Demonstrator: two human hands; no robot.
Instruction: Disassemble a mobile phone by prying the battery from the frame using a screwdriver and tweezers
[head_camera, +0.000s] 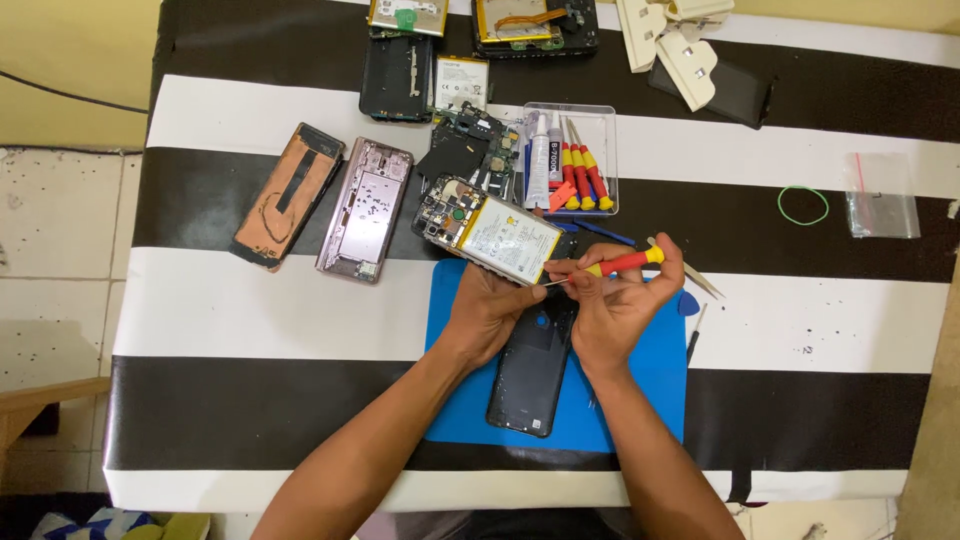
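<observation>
While our left hand (487, 308) grips the opened black phone with white battery (497, 237), our right hand (618, 305) pinches the red-and-yellow screwdriver (612, 265) at a screw; next needs steady torque.

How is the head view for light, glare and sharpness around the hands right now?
Head view: even, soft light with only faint shadows under the left hand and right hand; mild sheen on the opened phone they hold and on the clear tool tray; the red and yellow screwdriver reads sharp; table edges bow slightly from the wide lens.
</observation>
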